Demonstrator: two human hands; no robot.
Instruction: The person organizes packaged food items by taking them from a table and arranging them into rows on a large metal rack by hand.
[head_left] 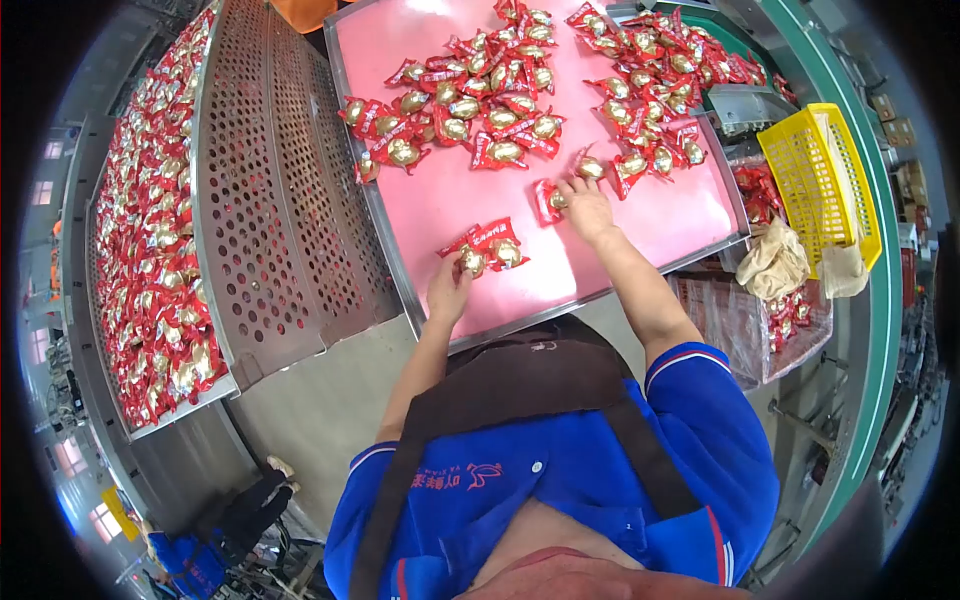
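The scene is viewed by one head-worn camera, faced forward and steeply down. The blue shirt point(580, 450) is seen from very near, at the bottom; beyond it the pink table point(655, 220) is looked down upon, with the left hand point(449, 287) and right hand point(587, 209) framed near the middle.

Bright; glare on pink tray point(655, 225); edges bowed, dark.

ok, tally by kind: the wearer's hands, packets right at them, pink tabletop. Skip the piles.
Hands: 2 (left hand, right hand)
Red-and-gold packets at the hands: 4
Pink tabletop: 1
Total: 7
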